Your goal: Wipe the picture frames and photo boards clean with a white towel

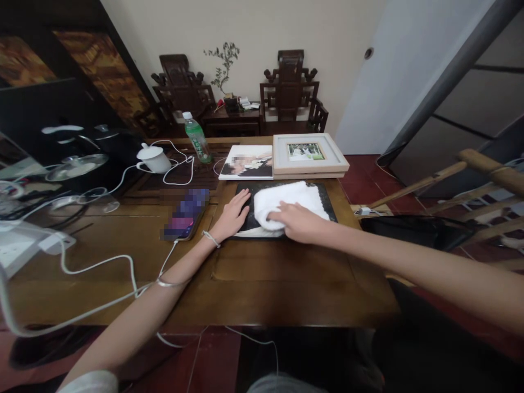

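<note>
A dark rectangular panel (329,203) lies flat on the wooden table, with a pale band along its near edge. My left hand (231,216) rests on the panel's left edge, its fingers stretched out and holding nothing. Bunched in my right hand (301,222) is a fluffy white cloth (292,196), pressed onto the panel and covering much of it. The cloth hides what is on the middle of the panel, and some of my right fingertips sink into its folds.
Behind the panel lie a photo panel (244,164) and a framed picture (306,153). To the left are a phone (189,213) on a charging cable, a lidded white cup (154,159), a green-labelled bottle (197,137) and a pot (77,166). White cables (126,262) trail across the table's left side.
</note>
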`<move>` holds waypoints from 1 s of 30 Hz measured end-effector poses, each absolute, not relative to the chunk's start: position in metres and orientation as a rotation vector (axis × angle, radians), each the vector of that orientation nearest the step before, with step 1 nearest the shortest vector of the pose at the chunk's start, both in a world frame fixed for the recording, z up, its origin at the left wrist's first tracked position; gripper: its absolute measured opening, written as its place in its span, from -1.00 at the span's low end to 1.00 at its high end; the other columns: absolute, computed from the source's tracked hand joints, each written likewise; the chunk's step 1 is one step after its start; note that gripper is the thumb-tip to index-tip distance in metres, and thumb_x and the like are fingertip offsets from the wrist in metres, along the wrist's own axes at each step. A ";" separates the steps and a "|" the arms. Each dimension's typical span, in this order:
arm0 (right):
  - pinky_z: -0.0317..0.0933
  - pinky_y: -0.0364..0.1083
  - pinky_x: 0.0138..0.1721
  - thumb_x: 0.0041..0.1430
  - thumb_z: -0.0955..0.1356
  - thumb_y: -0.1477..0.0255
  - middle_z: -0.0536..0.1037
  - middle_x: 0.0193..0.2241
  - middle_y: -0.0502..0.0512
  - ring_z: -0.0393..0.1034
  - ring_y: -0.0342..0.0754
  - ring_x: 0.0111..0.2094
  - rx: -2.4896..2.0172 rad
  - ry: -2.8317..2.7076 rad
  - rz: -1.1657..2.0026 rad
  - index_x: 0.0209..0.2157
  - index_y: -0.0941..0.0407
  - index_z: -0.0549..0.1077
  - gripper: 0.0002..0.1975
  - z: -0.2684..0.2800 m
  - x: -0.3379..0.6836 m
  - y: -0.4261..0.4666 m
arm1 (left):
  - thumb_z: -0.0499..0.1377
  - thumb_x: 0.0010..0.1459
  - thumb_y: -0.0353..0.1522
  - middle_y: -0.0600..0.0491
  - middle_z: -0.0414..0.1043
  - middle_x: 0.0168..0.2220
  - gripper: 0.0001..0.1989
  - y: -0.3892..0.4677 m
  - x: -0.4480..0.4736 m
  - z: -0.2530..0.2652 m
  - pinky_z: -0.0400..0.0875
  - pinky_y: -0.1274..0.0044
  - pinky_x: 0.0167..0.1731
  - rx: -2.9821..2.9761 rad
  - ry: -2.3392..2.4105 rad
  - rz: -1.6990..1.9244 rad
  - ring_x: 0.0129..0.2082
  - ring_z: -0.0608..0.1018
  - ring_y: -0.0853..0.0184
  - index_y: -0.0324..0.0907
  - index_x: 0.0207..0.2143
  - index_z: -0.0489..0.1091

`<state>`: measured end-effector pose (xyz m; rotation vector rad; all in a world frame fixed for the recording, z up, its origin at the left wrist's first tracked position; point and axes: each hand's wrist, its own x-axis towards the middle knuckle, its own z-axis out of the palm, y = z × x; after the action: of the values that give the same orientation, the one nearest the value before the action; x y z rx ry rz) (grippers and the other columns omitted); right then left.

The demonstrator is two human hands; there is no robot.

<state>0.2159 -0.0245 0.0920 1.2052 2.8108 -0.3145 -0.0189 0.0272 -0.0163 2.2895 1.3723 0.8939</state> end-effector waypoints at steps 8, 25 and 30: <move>0.03 0.47 0.04 0.04 0.18 0.75 0.24 0.25 0.25 -0.02 0.39 0.25 1.282 2.804 -0.139 0.17 0.08 0.28 -0.35 0.079 0.173 0.003 | -0.12 0.36 -0.09 -0.15 0.20 0.28 -0.43 0.013 -0.014 0.003 0.01 0.29 0.30 2.038 1.253 1.271 0.28 0.25 0.20 -0.26 0.22 0.26; 0.19 0.03 -0.16 -0.04 0.20 0.76 0.52 -0.15 0.30 0.34 0.18 -0.01 1.182 2.755 -0.250 0.01 0.10 0.42 -0.42 0.097 0.236 -0.047 | -0.05 0.31 -0.14 -0.22 0.23 0.25 -0.47 0.012 -0.011 -0.003 0.12 0.21 0.27 2.385 1.361 0.904 0.29 0.24 0.12 -0.32 0.14 0.33; 0.14 -0.06 -0.29 0.04 0.22 0.68 0.54 -0.17 0.30 0.42 0.10 -0.20 1.360 2.792 -0.293 0.06 0.15 0.39 -0.48 0.099 0.222 0.004 | -0.02 0.29 -0.19 -0.21 0.23 0.25 -0.50 0.013 -0.011 -0.003 0.12 0.20 0.27 2.387 1.341 0.915 0.28 0.25 0.11 -0.31 0.14 0.32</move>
<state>0.2222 0.0043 0.0989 1.3602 2.7918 -0.2929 -0.0113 0.0133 -0.0034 2.3871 1.3409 0.9154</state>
